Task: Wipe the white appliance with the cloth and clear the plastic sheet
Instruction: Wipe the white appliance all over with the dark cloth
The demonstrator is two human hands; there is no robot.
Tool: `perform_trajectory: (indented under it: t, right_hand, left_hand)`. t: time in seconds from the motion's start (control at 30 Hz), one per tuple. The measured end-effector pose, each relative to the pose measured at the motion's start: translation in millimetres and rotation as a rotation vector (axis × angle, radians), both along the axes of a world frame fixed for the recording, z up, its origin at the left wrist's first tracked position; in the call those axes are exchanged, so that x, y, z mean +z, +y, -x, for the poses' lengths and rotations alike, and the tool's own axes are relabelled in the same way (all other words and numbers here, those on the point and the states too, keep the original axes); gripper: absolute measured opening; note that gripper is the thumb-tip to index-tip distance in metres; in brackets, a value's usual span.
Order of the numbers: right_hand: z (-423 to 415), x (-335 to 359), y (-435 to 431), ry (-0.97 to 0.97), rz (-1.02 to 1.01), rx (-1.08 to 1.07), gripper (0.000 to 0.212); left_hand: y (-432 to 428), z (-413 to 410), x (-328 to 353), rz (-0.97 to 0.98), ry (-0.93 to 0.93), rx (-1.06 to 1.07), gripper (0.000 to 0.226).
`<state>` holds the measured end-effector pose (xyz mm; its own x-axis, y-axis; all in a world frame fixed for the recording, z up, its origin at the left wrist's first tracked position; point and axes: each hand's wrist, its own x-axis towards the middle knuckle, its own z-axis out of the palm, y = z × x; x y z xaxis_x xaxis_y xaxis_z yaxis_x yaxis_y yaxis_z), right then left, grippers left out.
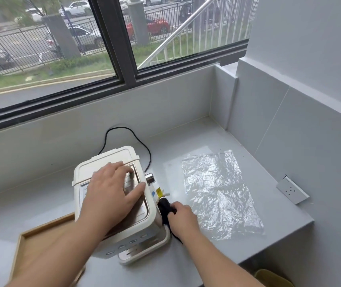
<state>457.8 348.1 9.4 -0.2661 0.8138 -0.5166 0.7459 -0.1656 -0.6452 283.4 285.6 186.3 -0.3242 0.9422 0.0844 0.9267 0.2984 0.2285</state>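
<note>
The white appliance (95, 168) stands on the grey counter (41, 193), with a silver panel on top and buttons along its front. My left hand (111, 193) lies flat on its top, fingers spread, holding nothing. My right hand (183, 216) is closed around a dark cloth (164, 206) and presses it against the appliance's right side. A crinkled clear plastic sheet (217, 193) lies flat on the counter just right of my right hand.
A black power cord (124, 130) loops behind the appliance. A wooden tray (41, 233) sits at the appliance's front left. A white socket block (291, 189) sits at the right wall. The counter's right edge drops off, with a yellow object (273, 278) below.
</note>
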Motion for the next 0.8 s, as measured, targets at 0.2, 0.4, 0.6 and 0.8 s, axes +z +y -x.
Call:
perform_trajectory:
  t: [0.2, 0.4, 0.6, 0.8]
  right_hand:
    - [10.4, -14.0, 6.4, 0.016, 0.06, 0.034, 0.038]
    - [22.8, -28.0, 28.5, 0.143, 0.098, -0.01, 0.027]
    - [24.8, -41.4, 75.1, 0.47, 0.512, -0.231, 0.02]
    - [58.7, -17.3, 109.7, 0.559, 0.499, -0.175, 0.022]
  left_hand:
    - [-1.3, 8.1, -9.4, -0.009, -0.08, 0.031, 0.066]
    - [-2.1, 8.4, -10.8, -0.028, -0.088, 0.027, 0.062]
    - [-0.3, 9.0, -11.6, -0.026, -0.092, 0.038, 0.059]
    - [-1.2, 8.5, -13.2, -0.037, -0.098, 0.04, 0.061]
